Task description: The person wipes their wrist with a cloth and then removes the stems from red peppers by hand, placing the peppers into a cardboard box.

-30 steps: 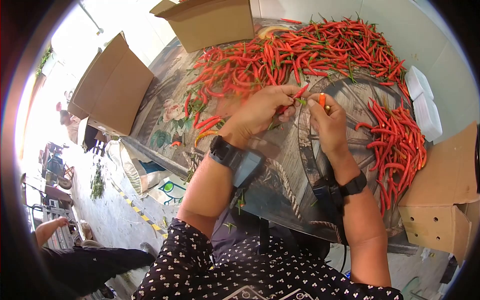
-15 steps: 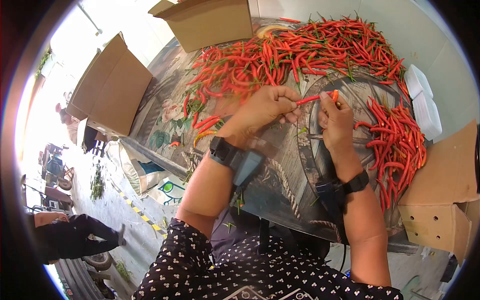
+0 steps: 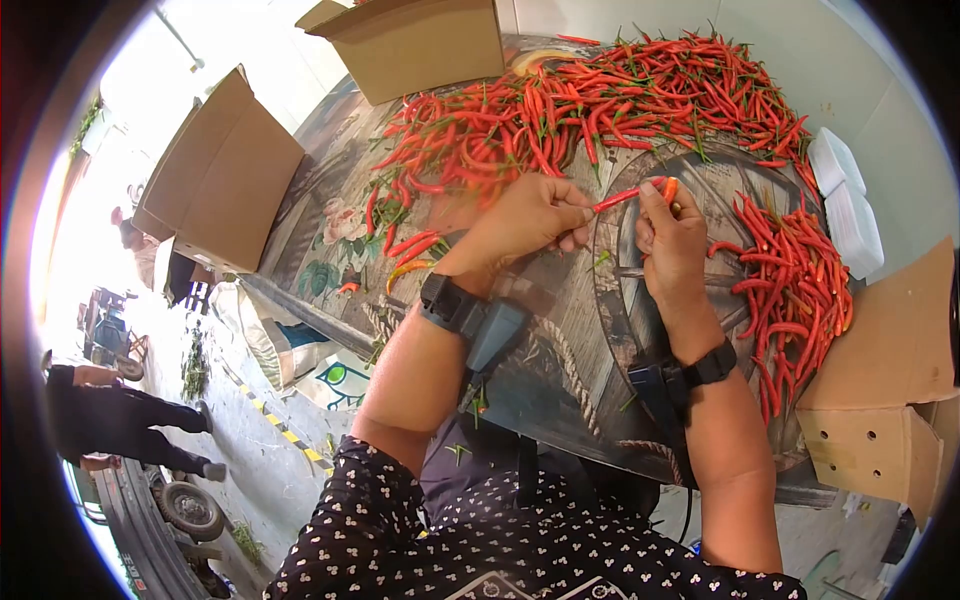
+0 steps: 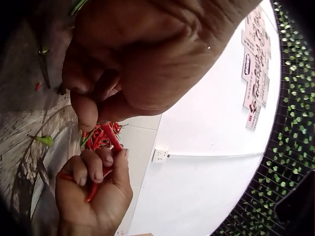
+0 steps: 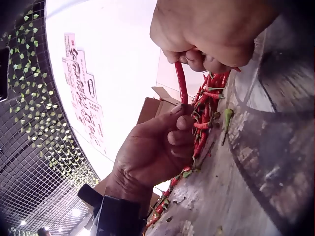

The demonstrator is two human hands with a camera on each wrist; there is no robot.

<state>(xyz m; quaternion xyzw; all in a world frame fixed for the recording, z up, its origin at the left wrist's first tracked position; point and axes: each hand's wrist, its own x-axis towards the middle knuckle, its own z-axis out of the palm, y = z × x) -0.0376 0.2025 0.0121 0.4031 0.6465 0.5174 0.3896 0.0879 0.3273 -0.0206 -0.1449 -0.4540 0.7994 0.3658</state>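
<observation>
A red chilli [image 3: 617, 199] is being held b/w both hands: one end is being pinched by the L hand [image 3: 535, 216], the other by the R hand [image 3: 673, 237], w/ an orange chilli [image 3: 670, 188] being clasped there too. Piled chillies [image 3: 690, 90] are lying on the tabletop [image 3: 565, 300] beyond both hands. The red chilli's being judged v. light, smooth, prob. slippery, firm but snappable; gentle fingertip grip nr the ends is being advised.

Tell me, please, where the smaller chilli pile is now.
In the head view, the smaller pile lies on the right of the table, between the right hand and the white containers.
</observation>
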